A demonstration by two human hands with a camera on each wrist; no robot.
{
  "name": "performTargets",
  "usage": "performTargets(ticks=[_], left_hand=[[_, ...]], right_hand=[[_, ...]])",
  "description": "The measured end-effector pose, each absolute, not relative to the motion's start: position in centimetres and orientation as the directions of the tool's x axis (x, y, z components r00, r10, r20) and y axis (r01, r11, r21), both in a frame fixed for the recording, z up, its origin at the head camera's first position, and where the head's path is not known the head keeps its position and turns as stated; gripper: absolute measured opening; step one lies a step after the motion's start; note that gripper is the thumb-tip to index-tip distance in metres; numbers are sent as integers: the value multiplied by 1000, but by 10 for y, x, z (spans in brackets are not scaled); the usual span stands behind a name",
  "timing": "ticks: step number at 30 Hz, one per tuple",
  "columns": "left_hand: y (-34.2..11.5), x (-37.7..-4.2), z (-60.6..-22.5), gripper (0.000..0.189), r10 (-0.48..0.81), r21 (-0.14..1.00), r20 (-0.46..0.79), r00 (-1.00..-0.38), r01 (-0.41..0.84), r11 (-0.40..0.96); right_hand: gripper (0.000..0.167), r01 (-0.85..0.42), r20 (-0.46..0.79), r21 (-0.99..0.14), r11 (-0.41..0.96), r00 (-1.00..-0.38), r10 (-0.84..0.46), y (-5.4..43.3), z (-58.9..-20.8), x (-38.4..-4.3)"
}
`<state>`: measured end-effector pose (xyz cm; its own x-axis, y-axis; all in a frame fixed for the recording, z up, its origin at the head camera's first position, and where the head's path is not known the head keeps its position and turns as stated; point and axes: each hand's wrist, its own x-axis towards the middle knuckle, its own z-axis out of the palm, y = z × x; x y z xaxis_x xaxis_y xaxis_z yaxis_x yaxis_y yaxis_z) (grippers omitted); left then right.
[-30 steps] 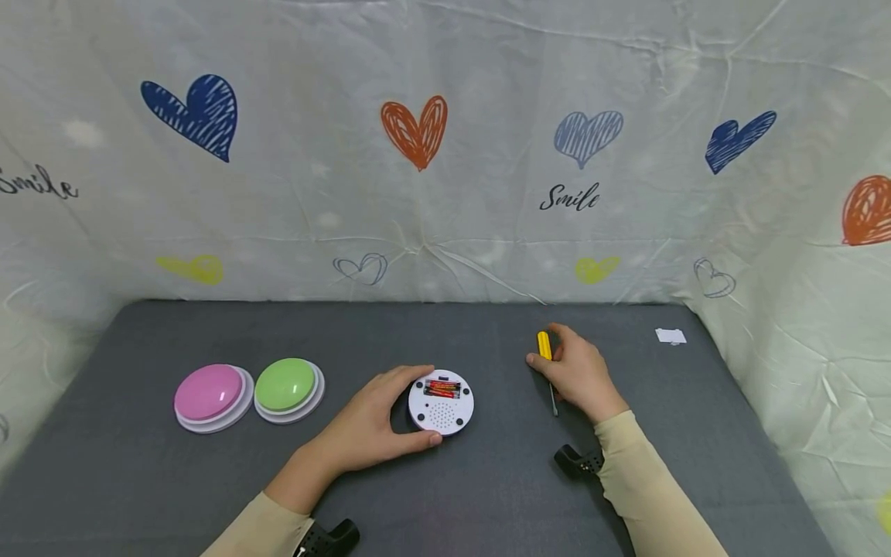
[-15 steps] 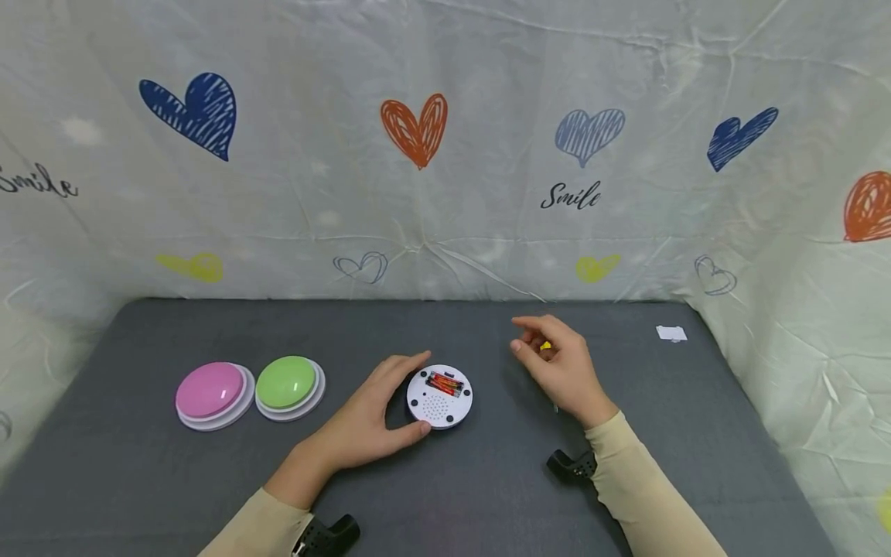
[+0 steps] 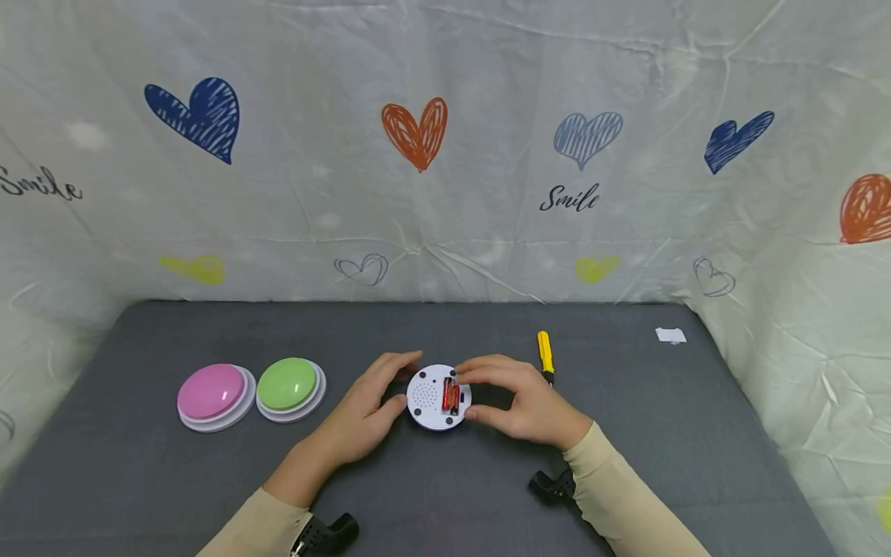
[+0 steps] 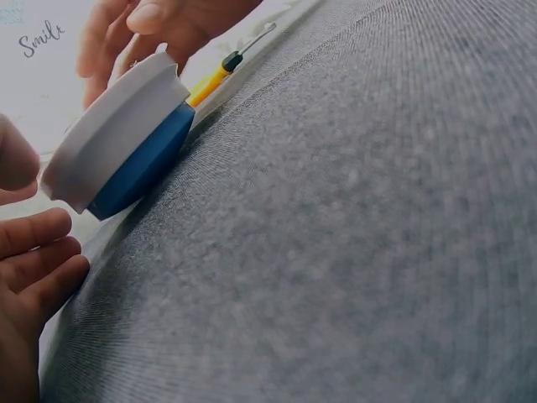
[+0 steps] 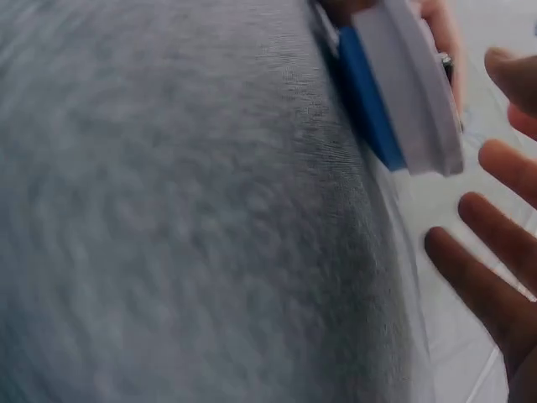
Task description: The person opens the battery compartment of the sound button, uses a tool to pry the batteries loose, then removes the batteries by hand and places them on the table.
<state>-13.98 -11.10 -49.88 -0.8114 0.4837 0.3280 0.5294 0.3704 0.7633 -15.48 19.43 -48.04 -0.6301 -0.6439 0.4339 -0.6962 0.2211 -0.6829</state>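
Observation:
A round white push button (image 3: 426,398) lies face down, its blue dome (image 4: 147,159) against the cloth in the left wrist view. Red batteries (image 3: 451,396) sit in the uncovered compartment on its underside, toward the right. My left hand (image 3: 365,406) curves loosely around the left side, thumb tip close to the rim. At the right side my right hand (image 3: 525,402) reaches in, thumb and fingertips near the edge; the right wrist view has its fingers spread apart from the casing. Behind that hand lies a yellow-handled screwdriver (image 3: 545,352), its shaft partly hidden in the head view.
Left of my hands stand a pink push button (image 3: 212,393) and a green push button (image 3: 287,384), both dome up. A small white piece (image 3: 670,335) lies at the back right of the grey-covered table (image 3: 445,503). A curtain printed with hearts hangs behind.
My right hand has put the screwdriver down and moved left to the white button. The button has turned clockwise, bringing its batteries to the right side. My left hand has eased off its rim.

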Motion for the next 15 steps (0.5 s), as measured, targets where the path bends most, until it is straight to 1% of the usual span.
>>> performTargets(ticks=[2, 4, 6, 10, 12, 15], left_hand=[[-111, -139, -498, 56, 491, 759, 326, -808, 534, 374], [-110, -138, -498, 55, 508, 753, 313, -802, 536, 381], [-110, -137, -497, 63, 529, 747, 285, -800, 531, 400], [-108, -135, -496, 85, 547, 747, 219, -808, 499, 439], [-108, -135, -496, 91, 543, 746, 205, -815, 489, 453], [-107, -136, -498, 93, 532, 744, 207, -821, 485, 458]], right_hand=[[40, -719, 437, -659, 222, -606, -665, 192, -482, -153], [39, -737, 444, -637, 225, -590, -675, 190, -484, -151], [39, -755, 458, -616, 227, -577, -676, 188, -485, -149], [37, -783, 484, -574, 241, -561, -671, 185, -486, -147], [35, -798, 496, -550, 248, -550, -671, 184, -486, -147], [33, -821, 513, -507, 262, -532, -674, 181, -486, -146]])
